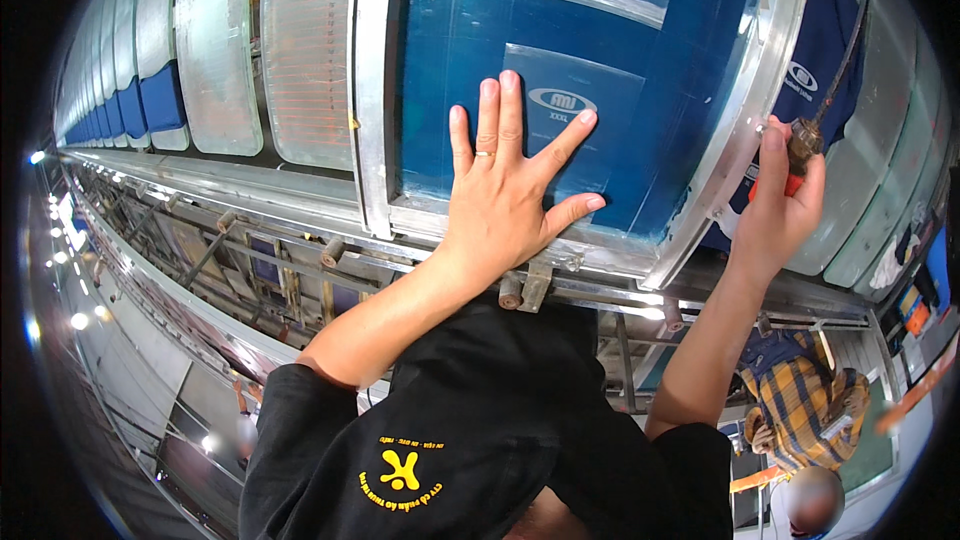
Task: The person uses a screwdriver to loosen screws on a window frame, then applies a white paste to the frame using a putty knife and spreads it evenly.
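Note:
My left hand (500, 190) lies palm down with fingers spread on the blue mesh (450, 20) of a printing screen, a ring on one finger. Two lighter rectangular patches with oval logos show in the mesh; my fingertips reach the nearer patch (610, 100). The screen's aluminium frame (376, 70) surrounds it. Just outside the right rail, my right hand (772, 215) is closed around a tool (806, 140) with a brownish metal fitting and a red part. A thin dark hose or cord runs upward from it. The palm hides most of the tool.
Dark blue fabric (830, 30) with an oval print lies on a board right of the screen. Several pale boards (215, 50) line up at the left, some carrying blue fabric (162, 98). Metal rails (290, 260) run before me. A person in a checked shirt (805, 400) is at lower right.

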`<action>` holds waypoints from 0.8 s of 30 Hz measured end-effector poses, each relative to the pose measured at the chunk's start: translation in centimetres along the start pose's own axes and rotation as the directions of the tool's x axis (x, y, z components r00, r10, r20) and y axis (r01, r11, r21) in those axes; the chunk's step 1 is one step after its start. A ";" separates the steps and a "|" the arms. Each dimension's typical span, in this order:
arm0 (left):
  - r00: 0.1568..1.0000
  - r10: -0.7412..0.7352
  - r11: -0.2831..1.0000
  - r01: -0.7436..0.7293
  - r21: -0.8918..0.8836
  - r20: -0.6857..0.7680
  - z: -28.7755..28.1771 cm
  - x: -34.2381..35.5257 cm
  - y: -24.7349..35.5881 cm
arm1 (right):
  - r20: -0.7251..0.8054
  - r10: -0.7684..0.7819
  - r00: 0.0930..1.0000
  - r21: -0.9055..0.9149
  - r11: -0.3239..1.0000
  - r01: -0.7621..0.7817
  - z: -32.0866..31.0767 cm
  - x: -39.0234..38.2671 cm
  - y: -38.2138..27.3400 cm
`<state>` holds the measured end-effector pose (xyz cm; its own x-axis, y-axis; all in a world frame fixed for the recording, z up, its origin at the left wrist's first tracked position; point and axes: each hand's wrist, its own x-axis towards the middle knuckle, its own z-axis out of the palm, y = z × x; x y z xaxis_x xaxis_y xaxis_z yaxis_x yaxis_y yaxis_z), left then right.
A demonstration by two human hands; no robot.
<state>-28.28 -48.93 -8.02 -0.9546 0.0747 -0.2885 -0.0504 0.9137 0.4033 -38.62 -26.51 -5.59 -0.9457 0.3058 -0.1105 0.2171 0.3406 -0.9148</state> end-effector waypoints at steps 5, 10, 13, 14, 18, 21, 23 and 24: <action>1.000 -0.005 1.000 0.005 0.008 0.022 0.1 0.1 -0.1 | 0.021 -0.036 0.999 -0.056 0.998 0.037 0.1 0.1 0.3; 1.000 0.004 1.000 -0.004 -0.003 0.012 0.2 0.1 -0.2 | 0.008 -0.064 0.998 -0.079 0.995 0.065 0.4 0.0 0.5; 1.000 0.019 1.000 -0.019 -0.008 0.016 0.1 0.2 -0.5 | 0.004 -0.029 1.000 -0.066 0.997 0.030 0.1 0.0 0.9; 1.000 0.023 0.999 -0.022 -0.023 0.014 -0.1 0.1 -0.6 | 0.024 -0.035 0.999 -0.307 0.951 0.040 0.0 -0.3 0.2; 0.995 0.103 0.981 -0.104 -0.165 -0.014 -2.3 -1.0 -2.7 | 0.081 -0.240 0.967 -0.432 0.866 0.251 -0.3 0.7 0.7; 0.987 0.113 0.943 -0.143 -0.300 -0.114 -4.5 -2.6 -5.2 | 0.057 -0.190 0.980 -0.363 0.911 0.198 1.1 -0.3 0.1; 0.976 0.096 0.937 -0.155 -0.313 -0.196 -5.5 -4.9 -6.5 | 0.052 -0.294 0.954 -0.404 0.868 0.289 0.6 -0.5 0.3; 0.973 0.088 0.932 -0.155 -0.326 -0.212 -5.6 -6.0 -6.9 | 0.054 -0.372 0.927 -0.412 0.837 0.360 0.7 -0.4 0.7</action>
<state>-23.86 -57.91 -4.21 -0.9958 0.0683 -0.0616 0.0051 0.7100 0.7042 -38.24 -27.02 -6.41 -0.9702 0.1087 0.2165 -0.0588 0.7612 -0.6459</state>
